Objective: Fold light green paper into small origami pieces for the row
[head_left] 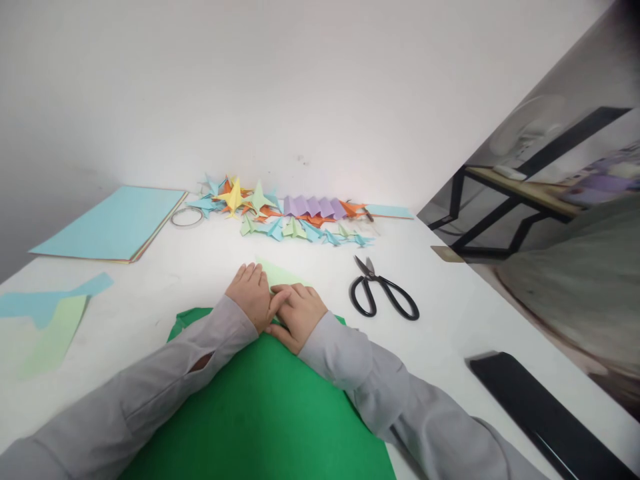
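Note:
A light green sheet of paper (281, 273) lies on the table, its near part hidden beneath my hands. My left hand (251, 297) bears down on its left side, fingers bent and close together, the thumb reaching across to my right hand. On the near side, my right hand (299, 316) is closed over the paper with curled fingers, touching the left. Both wrists are close to a green cloth-like piece (280, 413), which spreads under my forearms. Black-handled scissors (370, 287) lie with blades slightly apart, to the right of my hands.
Folded paper planes and stars (240, 200) and a purple pleated strip (314, 207) line the wall. A blue paper stack (113, 223) and a wire ring (187, 216) lie back left, paper offcuts (55, 327) at left. A black flat object (550, 413) lies near the right edge.

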`<state>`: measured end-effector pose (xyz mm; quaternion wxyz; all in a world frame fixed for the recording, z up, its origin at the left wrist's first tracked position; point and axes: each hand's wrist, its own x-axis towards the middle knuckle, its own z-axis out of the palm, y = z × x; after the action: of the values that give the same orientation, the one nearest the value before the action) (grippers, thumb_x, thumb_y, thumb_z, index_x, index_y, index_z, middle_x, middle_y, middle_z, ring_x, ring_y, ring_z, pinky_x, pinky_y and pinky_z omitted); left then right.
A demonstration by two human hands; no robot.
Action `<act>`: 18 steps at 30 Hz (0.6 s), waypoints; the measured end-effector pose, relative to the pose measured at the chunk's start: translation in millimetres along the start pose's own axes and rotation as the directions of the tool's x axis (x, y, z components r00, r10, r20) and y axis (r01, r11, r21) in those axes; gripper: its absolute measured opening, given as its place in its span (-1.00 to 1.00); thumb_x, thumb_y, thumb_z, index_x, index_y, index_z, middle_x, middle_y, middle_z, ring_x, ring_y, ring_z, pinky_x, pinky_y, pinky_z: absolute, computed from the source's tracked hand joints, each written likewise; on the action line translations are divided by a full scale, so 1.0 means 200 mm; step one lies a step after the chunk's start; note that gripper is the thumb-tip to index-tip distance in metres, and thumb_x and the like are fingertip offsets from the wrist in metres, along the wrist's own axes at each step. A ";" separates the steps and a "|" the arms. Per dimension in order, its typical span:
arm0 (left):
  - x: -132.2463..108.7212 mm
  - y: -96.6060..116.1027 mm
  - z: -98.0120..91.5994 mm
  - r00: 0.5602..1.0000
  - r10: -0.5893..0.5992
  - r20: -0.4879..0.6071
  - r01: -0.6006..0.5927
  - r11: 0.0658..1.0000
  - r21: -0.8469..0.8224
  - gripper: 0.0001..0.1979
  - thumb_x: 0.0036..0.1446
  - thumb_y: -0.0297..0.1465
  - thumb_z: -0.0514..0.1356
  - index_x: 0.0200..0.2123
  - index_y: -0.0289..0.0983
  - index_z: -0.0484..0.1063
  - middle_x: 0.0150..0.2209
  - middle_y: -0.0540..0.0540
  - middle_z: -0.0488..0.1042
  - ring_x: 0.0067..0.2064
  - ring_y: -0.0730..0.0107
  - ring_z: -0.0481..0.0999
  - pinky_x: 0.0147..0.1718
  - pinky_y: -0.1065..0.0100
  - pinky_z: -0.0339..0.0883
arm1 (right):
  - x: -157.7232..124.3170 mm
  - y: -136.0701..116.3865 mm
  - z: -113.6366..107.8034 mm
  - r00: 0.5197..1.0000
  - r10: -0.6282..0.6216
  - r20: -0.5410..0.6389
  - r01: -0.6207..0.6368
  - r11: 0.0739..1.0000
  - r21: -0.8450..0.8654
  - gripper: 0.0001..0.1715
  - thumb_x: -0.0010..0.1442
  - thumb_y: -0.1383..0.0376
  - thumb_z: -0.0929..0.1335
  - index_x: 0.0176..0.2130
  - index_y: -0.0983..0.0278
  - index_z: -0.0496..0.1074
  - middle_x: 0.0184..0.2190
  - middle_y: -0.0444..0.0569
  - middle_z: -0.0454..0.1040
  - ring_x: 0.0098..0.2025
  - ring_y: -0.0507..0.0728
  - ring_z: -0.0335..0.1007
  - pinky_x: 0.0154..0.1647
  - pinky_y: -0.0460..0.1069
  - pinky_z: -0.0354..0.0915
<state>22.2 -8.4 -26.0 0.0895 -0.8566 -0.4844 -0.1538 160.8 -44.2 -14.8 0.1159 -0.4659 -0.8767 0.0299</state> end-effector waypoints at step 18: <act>0.14 -0.09 -0.02 0.976 -0.059 0.209 0.064 0.998 -0.022 -0.17 0.10 0.03 -0.23 0.03 -0.66 0.21 0.10 -0.51 0.20 0.16 -0.08 0.12 0.10 0.07 -0.09 | 0.00 -0.01 0.00 0.998 0.061 0.027 -0.062 0.998 0.014 -0.40 0.09 -0.06 0.20 -0.05 0.27 0.35 -0.14 0.14 0.30 -0.14 0.27 0.12 -0.19 0.13 0.07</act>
<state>19.4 22.7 -13.0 0.0215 -0.8537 -0.5152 -0.0728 158.8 -45.5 -14.6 0.1065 -0.4914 -0.8632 0.0462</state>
